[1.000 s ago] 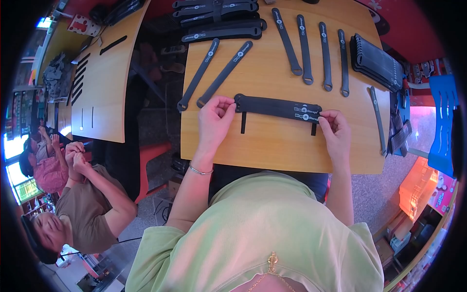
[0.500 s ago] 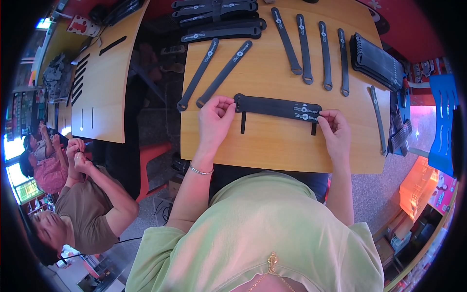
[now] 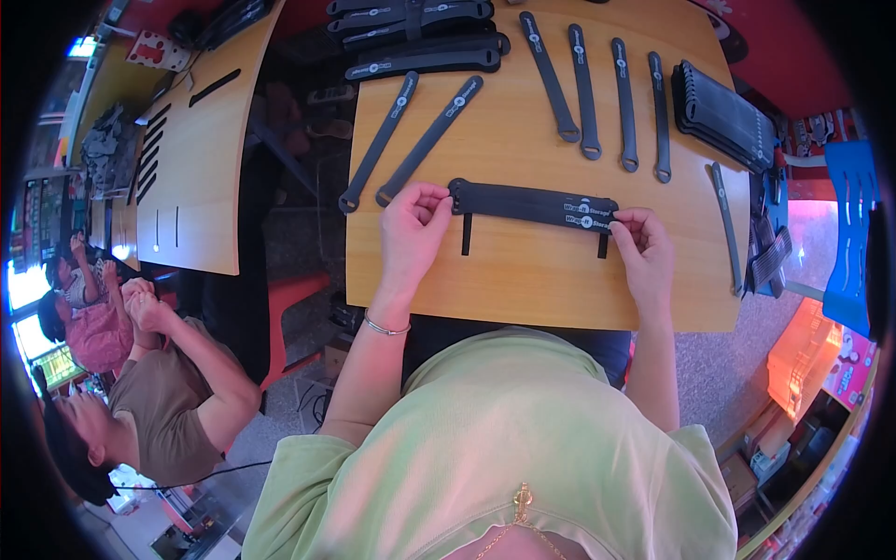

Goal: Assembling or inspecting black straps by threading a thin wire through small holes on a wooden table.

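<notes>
A small stack of black storage straps point(image 3: 523, 203) lies crosswise on the wooden table point(image 3: 551, 289) before me, its slotted ends to the left and its printed ends to the right. My left hand point(image 3: 415, 229) pinches the slotted ends between thumb and fingers. At the opposite end, my right hand point(image 3: 642, 247) has thumb and fingers closed on the printed tips. From under the stack two thin black strips show: the left strip point(image 3: 466, 235) near my left fingers and the right strip point(image 3: 603, 245) by my right thumb.
Two single straps point(image 3: 431, 140) slant at the left, and several more point(image 3: 582, 91) fan across the far side. Bundled straps point(image 3: 425, 65) sit at the far left corner, a thick black stack point(image 3: 723, 117) at the right. A co-worker point(image 3: 177, 401) sits left at another table point(image 3: 201, 187).
My hands and the strap stack stay practically where they were. The co-worker at the left has lowered their joined hands slightly and turned their head.
</notes>
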A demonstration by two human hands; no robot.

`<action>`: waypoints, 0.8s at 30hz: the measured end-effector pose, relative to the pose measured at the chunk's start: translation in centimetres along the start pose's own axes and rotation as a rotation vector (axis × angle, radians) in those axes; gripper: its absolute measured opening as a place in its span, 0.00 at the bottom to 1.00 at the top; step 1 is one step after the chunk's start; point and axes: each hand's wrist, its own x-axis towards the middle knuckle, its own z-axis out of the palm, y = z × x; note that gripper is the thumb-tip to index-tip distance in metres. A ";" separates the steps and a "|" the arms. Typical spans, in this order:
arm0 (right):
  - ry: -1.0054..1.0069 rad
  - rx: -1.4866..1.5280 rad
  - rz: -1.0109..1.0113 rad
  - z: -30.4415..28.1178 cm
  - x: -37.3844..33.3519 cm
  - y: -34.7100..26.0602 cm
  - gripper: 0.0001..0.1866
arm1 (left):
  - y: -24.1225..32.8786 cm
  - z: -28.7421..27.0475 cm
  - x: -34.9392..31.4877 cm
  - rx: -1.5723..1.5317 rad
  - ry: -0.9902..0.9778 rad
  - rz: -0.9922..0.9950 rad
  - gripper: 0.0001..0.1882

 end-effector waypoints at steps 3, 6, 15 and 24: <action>0.040 0.014 -0.036 0.2 0.0 0.1 0.06 | 0.0 0.1 0.0 -0.009 0.008 -0.001 0.04; 0.038 0.019 -0.035 0.1 0.0 0.2 0.06 | 0.0 0.1 0.0 0.004 0.009 0.010 0.04; 0.063 -0.023 -0.043 0.3 -0.1 -0.1 0.07 | -0.3 0.1 0.0 -0.021 -0.004 0.021 0.04; 0.109 -0.132 -0.056 0.6 0.1 -0.1 0.08 | -0.1 0.1 0.0 0.015 -0.001 0.016 0.04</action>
